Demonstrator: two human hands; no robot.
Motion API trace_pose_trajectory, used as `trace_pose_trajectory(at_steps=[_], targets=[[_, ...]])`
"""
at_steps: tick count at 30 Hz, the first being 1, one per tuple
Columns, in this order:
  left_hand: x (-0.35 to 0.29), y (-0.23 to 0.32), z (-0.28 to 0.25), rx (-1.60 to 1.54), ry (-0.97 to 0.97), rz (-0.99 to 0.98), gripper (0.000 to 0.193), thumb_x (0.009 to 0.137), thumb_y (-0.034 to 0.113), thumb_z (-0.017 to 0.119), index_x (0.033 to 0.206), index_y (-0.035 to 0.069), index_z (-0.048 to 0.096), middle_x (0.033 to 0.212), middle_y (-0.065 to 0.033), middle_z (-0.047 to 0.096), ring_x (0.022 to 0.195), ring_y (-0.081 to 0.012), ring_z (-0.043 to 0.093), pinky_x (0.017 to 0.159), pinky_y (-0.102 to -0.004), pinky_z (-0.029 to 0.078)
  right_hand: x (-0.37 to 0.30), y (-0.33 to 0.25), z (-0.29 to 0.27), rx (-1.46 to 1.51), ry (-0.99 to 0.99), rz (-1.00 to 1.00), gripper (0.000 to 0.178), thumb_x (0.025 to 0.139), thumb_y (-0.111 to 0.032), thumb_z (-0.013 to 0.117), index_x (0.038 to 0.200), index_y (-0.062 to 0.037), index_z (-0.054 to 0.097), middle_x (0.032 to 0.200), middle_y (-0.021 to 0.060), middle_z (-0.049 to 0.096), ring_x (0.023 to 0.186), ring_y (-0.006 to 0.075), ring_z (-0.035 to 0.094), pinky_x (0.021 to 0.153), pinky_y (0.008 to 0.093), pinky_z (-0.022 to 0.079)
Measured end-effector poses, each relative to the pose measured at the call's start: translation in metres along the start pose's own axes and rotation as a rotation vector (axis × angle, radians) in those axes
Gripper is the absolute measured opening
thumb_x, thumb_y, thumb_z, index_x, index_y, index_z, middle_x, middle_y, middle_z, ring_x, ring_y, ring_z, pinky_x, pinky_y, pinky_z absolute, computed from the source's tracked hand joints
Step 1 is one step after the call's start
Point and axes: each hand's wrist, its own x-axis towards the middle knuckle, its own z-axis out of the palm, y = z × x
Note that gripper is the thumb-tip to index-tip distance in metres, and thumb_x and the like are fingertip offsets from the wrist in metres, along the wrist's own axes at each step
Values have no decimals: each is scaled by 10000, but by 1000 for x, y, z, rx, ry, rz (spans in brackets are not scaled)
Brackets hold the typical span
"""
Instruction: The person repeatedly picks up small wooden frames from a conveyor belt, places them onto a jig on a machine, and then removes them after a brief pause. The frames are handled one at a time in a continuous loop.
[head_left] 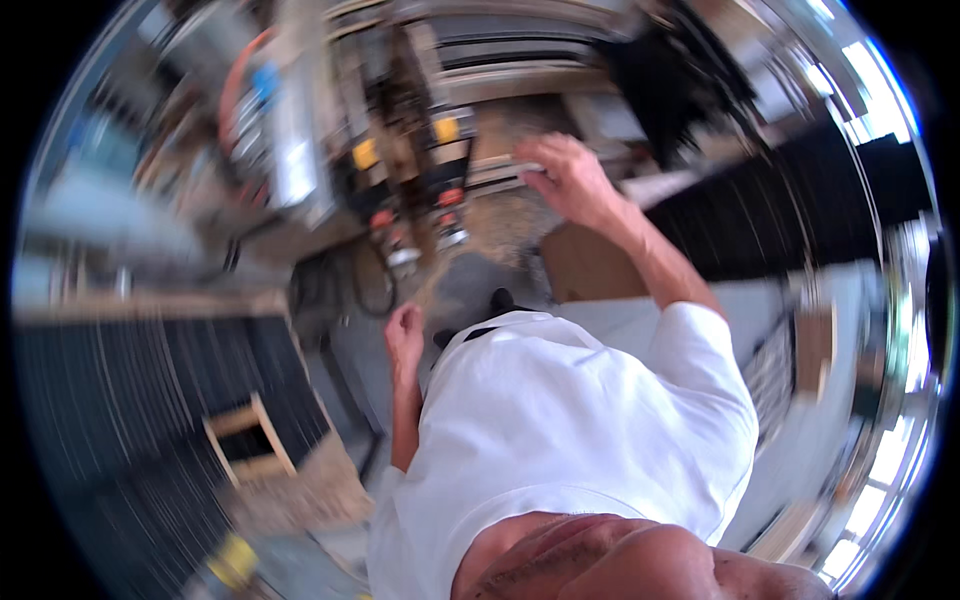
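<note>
Motion smears much of the head view. My right hand (568, 178) reaches forward above a wooden bench area, with its fingers stretched toward the left and the thumb apart. Nothing shows clearly in it. Lower down, at the left side of my white shirt, hangs my left hand (405, 335), its fingers curled in and nothing visible in them. In front of the hands, two long dark tool-like parts with yellow blocks and red-and-silver ends stick out toward me: a left one (366, 156) and a right one (447, 130). Neither hand touches them.
A silver metal housing (295, 170) stands at the front left. Dark stacked panels (150, 380) fill the left, with a small wooden frame (283, 447) on them. More dark panels (780, 215) lie at right, beside a brown board (590, 268). Black material (675, 80) hangs at the far right.
</note>
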Motion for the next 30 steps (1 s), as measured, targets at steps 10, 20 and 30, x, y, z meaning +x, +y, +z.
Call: trace_pose_trajectory(at_steps=[10, 20, 30], targets=[[68, 54, 83, 228, -529, 245, 297, 834, 181, 657, 1053, -17, 630, 891, -107, 674, 818, -160, 636, 753, -286, 504, -101, -12, -331, -1181, 532, 723, 191, 714, -133, 687, 857, -27, 619, 968, 200, 618, 992, 342, 567, 857, 425, 442], [93, 7, 74, 158, -493, 204, 248, 831, 207, 653, 987, 14, 657, 763, -39, 635, 658, -104, 572, 615, -253, 475, -176, 128, -435, -432, 235, 752, 286, 867, -166, 640, 1119, -33, 610, 1009, 22, 643, 953, 98, 576, 868, 239, 435], [135, 20, 34, 32, -231, 131, 220, 820, 209, 666, 924, 15, 670, 746, -33, 649, 682, -108, 593, 641, -265, 482, 32, 80, -259, -401, 440, 450, 283, 873, -271, 635, 1125, -142, 655, 1061, 55, 661, 942, 118, 610, 827, 245, 464]])
